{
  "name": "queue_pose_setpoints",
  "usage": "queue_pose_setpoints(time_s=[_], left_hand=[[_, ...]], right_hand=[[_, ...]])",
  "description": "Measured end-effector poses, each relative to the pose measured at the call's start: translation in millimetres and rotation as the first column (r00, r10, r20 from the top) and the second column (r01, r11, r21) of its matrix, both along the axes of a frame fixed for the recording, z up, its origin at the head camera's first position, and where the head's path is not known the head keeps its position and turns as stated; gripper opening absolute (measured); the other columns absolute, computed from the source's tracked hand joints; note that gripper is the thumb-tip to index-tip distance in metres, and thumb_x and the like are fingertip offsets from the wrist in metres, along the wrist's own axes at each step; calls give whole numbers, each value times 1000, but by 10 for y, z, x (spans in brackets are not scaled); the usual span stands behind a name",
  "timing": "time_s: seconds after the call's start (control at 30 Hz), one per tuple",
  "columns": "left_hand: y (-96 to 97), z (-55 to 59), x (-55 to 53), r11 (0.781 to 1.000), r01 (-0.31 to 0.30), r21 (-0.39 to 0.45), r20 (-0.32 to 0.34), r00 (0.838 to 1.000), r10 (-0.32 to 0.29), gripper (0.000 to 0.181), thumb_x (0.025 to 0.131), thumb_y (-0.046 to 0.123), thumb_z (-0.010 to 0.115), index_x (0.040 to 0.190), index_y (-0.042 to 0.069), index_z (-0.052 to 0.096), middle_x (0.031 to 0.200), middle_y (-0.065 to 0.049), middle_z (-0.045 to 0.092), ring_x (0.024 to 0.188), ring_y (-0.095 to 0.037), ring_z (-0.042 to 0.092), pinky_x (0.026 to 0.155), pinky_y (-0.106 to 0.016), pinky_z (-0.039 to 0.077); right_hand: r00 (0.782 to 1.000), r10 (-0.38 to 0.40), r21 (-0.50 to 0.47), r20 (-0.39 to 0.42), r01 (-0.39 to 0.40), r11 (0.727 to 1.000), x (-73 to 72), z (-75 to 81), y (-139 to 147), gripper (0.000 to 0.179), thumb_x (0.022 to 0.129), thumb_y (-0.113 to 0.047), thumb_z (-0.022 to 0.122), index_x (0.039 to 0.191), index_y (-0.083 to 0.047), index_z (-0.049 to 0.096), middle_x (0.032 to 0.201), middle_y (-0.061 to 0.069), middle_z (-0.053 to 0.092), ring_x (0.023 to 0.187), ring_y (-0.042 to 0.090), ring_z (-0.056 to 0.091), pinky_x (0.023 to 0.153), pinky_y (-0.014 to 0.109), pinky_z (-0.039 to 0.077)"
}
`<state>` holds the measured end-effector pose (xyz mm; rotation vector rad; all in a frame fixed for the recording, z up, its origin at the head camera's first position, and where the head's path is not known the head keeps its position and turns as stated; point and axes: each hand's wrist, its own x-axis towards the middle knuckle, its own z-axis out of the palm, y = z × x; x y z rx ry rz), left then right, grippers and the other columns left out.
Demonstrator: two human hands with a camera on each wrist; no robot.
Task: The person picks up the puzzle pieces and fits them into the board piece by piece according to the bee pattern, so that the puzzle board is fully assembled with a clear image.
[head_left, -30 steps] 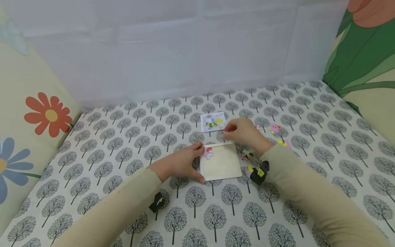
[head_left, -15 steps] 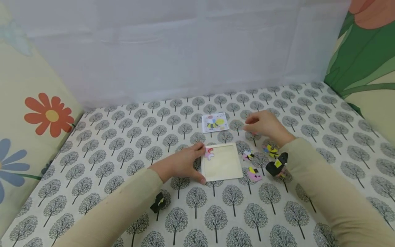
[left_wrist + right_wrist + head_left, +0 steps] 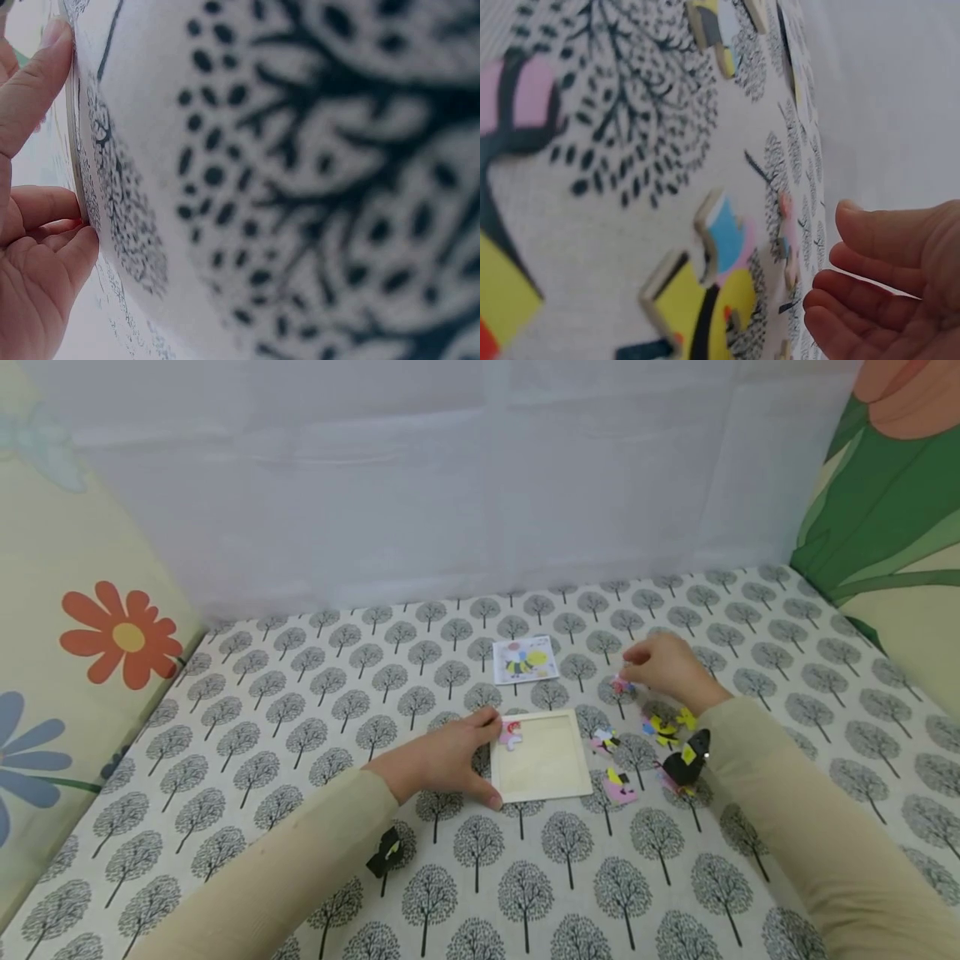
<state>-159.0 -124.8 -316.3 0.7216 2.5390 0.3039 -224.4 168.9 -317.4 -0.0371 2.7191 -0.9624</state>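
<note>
Left hand: the left hand (image 3: 450, 756) holds a shallow cream tray (image 3: 543, 768) by its left edge, thumb at the near corner and fingers at the far one.
Right hand: the fingers of the right hand (image 3: 667, 668) are loosely bent, with a gap to the thumb in the right wrist view and nothing seen between them.
Under the right fingertips: a small pink puzzle piece (image 3: 621, 684), just beside them; whether they touch it I cannot tell.
By the left fingertips: a pink-and-red piece (image 3: 512, 739) lies inside the tray, in its far left corner.
Nearer the person than the right fingers: a white, yellow and black piece (image 3: 604, 742) just outside the tray, then a pink-and-yellow piece (image 3: 619, 787); yellow-and-black pieces (image 3: 663, 731) lie below the palm.
Left of the right fingertips: a bee picture card (image 3: 525, 661) lies flat beyond the tray, apart from both hands.
Behind the fingers: a dark object (image 3: 686, 762) shows beside the right sleeve (image 3: 795, 827), another black object (image 3: 386, 852) beside the left sleeve (image 3: 300, 835).
Under everything: a tree-print cloth (image 3: 262, 893).
Farthest from the fingers: a white sheet (image 3: 375, 510) ahead, a red flower (image 3: 120, 635) on the left wall, green leaves (image 3: 885, 510) on the right.
</note>
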Motion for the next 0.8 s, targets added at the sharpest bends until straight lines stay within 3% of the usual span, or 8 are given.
queue_pose_setpoints(time_s=[0.4,0.47,0.53,0.6,0.7,0.8], left_hand=[[8,-24,2,1000,1,1,0,1000,-1,110,65,47,79,146,4,19,156,-11,7,140,-32,17,115,-40,18],[8,-23,2,1000,-2,0,0,1000,2,110,65,47,79,146,4,19,156,-11,7,140,-32,16,115,-41,18],[8,-23,1,1000,-3,1,0,1000,3,110,64,46,80,146,3,19,156,-11,7,140,-32,16,115,-41,18],[8,-24,-4,1000,-1,4,-6,1000,1,110,64,46,80,146,3,20,156,-11,8,140,-32,17,115,-40,18],[10,-28,-15,1000,2,1,-15,1000,-2,111,64,47,80,146,3,20,155,-10,11,139,-32,20,114,-39,19],[12,-30,-25,1000,5,0,-21,1000,-5,111,64,47,80,146,3,21,155,-10,13,139,-31,22,114,-39,20]], right_hand=[[1000,24,81,-12,-23,996,4,-100,-19,47,89,-15,61,131,2,48,132,21,50,118,36,49,99,47,43],[999,41,101,-32,-37,994,3,-109,-29,45,89,-14,61,129,3,50,127,22,53,112,35,52,94,46,46],[997,62,125,-55,-55,991,-4,-119,-38,32,88,-13,61,116,2,60,110,21,60,96,31,57,81,40,51],[992,96,162,-84,-82,983,-11,-121,-49,17,88,-12,61,95,3,63,85,17,59,76,24,53,65,31,47],[987,120,194,-110,-97,976,-14,-113,-67,14,87,-10,62,88,4,63,76,12,56,68,19,48,60,27,43],[986,128,215,-109,-102,971,-13,-96,-87,23,87,-9,62,105,5,64,92,18,63,79,24,56,71,34,51]])
